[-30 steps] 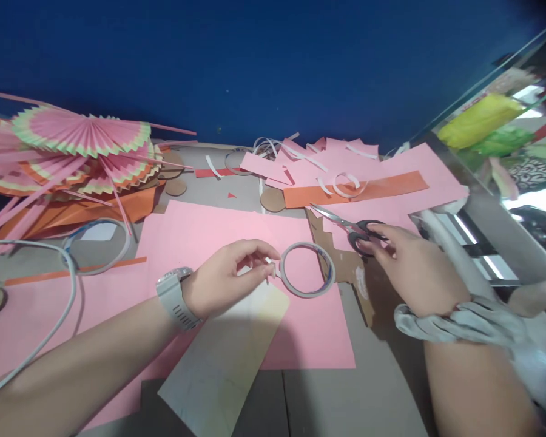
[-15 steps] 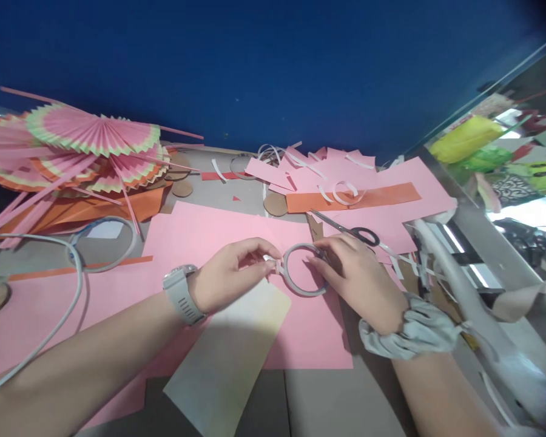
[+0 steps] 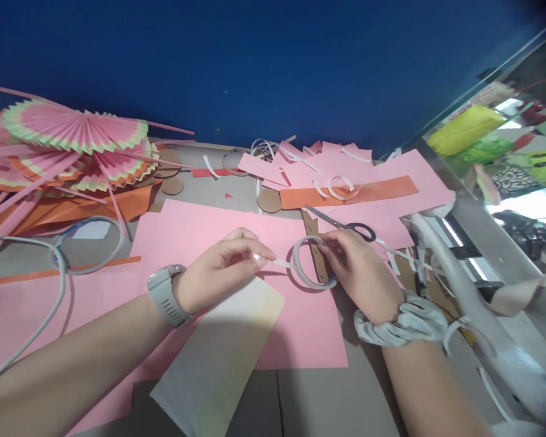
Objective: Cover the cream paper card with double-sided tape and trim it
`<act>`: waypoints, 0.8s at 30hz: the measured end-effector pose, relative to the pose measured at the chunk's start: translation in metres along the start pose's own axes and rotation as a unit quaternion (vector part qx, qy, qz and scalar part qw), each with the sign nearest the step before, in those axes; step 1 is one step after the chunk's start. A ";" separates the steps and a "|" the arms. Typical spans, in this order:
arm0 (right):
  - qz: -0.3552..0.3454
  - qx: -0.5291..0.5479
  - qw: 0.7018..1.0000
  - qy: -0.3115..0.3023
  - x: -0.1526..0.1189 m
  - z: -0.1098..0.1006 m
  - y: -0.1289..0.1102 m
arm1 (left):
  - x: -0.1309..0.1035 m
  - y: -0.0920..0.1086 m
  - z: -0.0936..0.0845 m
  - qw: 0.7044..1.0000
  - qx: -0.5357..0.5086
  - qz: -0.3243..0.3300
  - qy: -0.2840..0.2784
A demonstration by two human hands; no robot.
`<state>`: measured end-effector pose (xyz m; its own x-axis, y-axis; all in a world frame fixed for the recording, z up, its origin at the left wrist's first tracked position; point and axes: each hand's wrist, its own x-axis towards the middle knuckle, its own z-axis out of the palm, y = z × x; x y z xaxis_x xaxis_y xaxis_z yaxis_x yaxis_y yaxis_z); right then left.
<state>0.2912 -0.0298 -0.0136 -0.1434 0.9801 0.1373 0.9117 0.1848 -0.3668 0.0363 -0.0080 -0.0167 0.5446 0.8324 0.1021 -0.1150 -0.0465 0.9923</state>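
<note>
A narrow roll of tape (image 3: 300,276) stands tilted above a pink paper sheet (image 3: 309,340), its right side pinched in my right hand (image 3: 357,270). From its left side a short white strip (image 3: 284,263) runs to my left hand (image 3: 222,267), whose thumb and fingertips are closed on the strip's end. Under my left hand a pale yellowish sheet (image 3: 222,346) lies slanted on the pink paper. Black-handled scissors (image 3: 361,230) rest just beyond my right hand, beside a brown cardboard strip (image 3: 316,252).
Pleated pink and green paper fans (image 3: 86,130) are piled at the left. Another tape roll (image 3: 118,249) and a pale cable (image 3: 62,285) are nearer. Pink scraps and an orange strip (image 3: 373,191) lie at the back. A white metal frame (image 3: 464,273) borders the right.
My left hand has drawn away from the roll, and a longer piece of strip shows between them. The roll is turned slightly in my right hand. The view has shifted a little.
</note>
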 end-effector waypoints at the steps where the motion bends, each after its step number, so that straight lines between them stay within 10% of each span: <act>1: 0.006 0.001 1.000 0.002 0.000 -0.001 0.001 | 0.000 -0.001 0.000 1.000 0.005 0.012 0.000; 24: 0.024 -0.024 0.999 0.033 0.000 -0.008 0.003 | 0.001 -0.006 -0.001 0.997 -0.008 0.048 0.065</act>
<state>0.2972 -0.0293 -0.0077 -0.0756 0.9805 0.1814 0.9344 0.1331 -0.3304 0.0363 -0.0063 -0.0226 0.4186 0.8889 0.1860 -0.1753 -0.1219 0.9769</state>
